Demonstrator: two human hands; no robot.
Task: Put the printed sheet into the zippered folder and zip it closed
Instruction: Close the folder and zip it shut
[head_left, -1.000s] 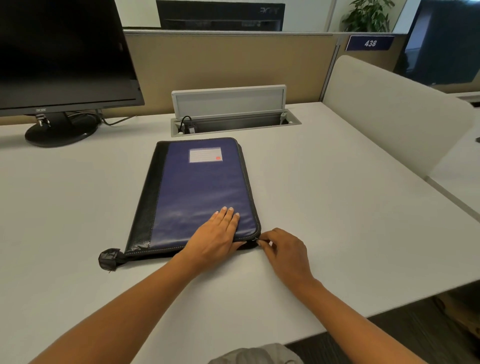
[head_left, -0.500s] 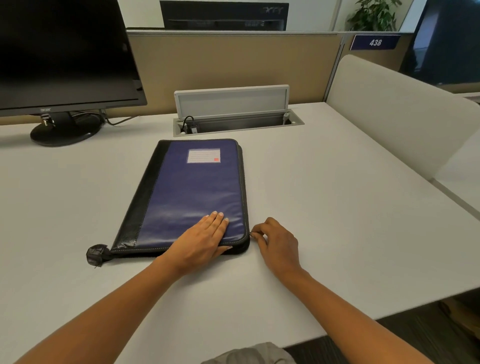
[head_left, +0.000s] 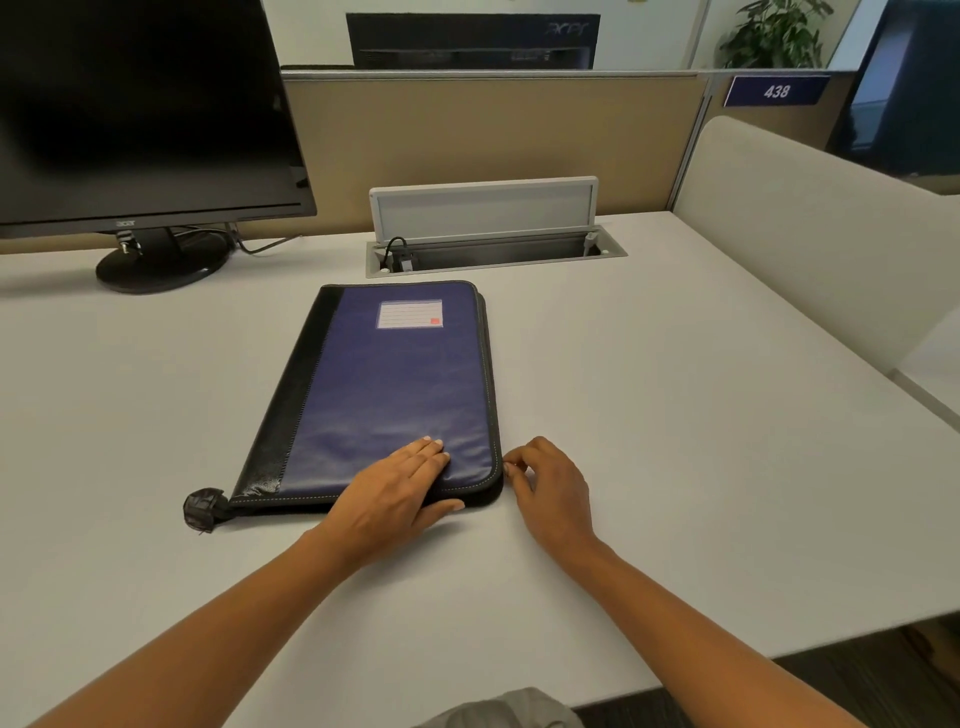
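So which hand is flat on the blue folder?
The left hand, fingers straight on the folder; the right hand pinches at its side edge.

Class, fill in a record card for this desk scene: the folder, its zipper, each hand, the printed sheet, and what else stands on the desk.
folder: zippered folder, blue and black, lying flat with its cover down on the desk
left hand: presses flat on the cover's near end
right hand: pinches at the zipper by the near right corner
printed sheet: not in view
also on desk: monitor, open cable box
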